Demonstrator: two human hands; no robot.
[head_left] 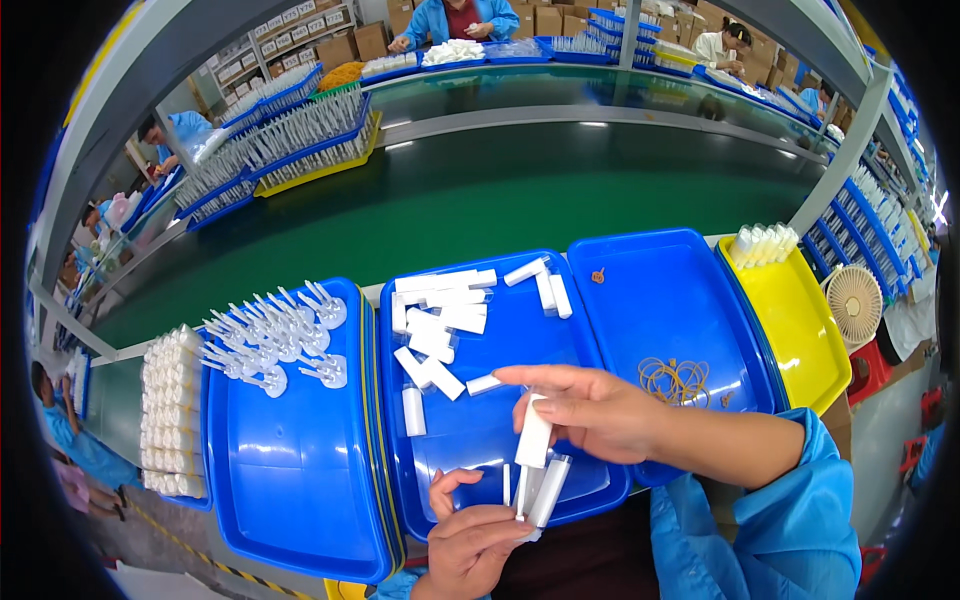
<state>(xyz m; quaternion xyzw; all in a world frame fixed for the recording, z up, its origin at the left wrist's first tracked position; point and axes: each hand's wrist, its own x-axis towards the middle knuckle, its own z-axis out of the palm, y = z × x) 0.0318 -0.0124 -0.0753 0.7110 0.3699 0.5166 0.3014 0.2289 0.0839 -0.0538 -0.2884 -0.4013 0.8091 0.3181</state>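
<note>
My left hand (468,548) is closed around the low end of a small holder with thin white upright pins (507,486). One white block in a clear sleeve (550,492) stands at the holder's right side. Just above, my right hand (600,412) pinches a white rectangular block (535,437) between thumb and fingers, its index finger stretched out to the left. The block's lower end is over or at the top of one pin; which of these I cannot tell. Several loose white blocks (432,340) lie in the blue middle tray (520,350) beyond my hands.
Clear-based holders with white pins (275,340) fill the back of the left blue tray (295,470). Rubber bands (675,382) lie in the right blue tray (650,290). A yellow tray (800,320) holds white pieces. Beyond runs a green conveyor (480,190); a co-worker (462,20) sits across it.
</note>
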